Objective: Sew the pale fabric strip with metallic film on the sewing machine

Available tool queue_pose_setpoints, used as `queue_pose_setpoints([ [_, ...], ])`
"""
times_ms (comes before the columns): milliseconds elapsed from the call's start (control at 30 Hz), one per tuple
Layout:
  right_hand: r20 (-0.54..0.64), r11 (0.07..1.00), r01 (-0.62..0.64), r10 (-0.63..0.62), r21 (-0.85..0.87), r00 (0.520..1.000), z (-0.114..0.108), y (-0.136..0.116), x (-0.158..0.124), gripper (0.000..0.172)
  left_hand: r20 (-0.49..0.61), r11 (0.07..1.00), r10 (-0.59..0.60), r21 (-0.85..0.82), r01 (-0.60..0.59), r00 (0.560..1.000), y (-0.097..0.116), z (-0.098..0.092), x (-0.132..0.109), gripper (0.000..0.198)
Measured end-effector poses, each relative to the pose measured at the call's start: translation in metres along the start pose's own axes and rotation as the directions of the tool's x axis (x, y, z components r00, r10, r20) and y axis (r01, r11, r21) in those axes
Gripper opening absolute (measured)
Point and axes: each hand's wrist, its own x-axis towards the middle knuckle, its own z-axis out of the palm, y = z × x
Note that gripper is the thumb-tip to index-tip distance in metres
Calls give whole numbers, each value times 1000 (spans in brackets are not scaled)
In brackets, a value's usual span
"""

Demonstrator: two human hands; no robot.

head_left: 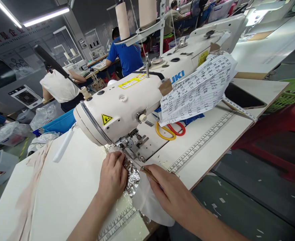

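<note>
A white sewing machine (122, 103) stands over the pale table, its needle area just beyond my hands. My left hand (112, 174) is closed, fingertips pressed on thin white fabric (150, 202) beside the presser foot. Between my hands lies a crinkled silver sheet (132, 177). My right hand (166, 189) is wrapped round a slim brown-handled tool (149, 174), whose thin metal shaft points at the needle area. The fabric hangs under my right hand towards the table's front edge.
Red and yellow scissors (171, 131) lie right of the machine head. Handwritten paper (197, 90) hangs on the machine, near a dark phone (244, 96). Pink fabric (33, 190) and a white tool (63, 147) are on the left. A red stool (275, 147) stands right. People sit beyond.
</note>
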Motion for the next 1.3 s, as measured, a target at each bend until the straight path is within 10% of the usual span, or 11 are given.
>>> queue_pose_setpoints([
  [600, 5, 1000, 17, -17, 22, 1000, 3, 4, 8, 22, 52, 989, -26, 149, 18, 998, -1, 5, 2, 36],
  [1100, -97, 915, 402, -404, -44, 909, 21, -25, -13, 35, 92, 971, -38, 240, 15, 995, -4, 12, 21, 15],
  [1300, 5, 975, 147, -148, -167, 989, 7, -8, -16, 24, -61, 962, -267, -73, 263, 962, -18, 12, 17, 16],
])
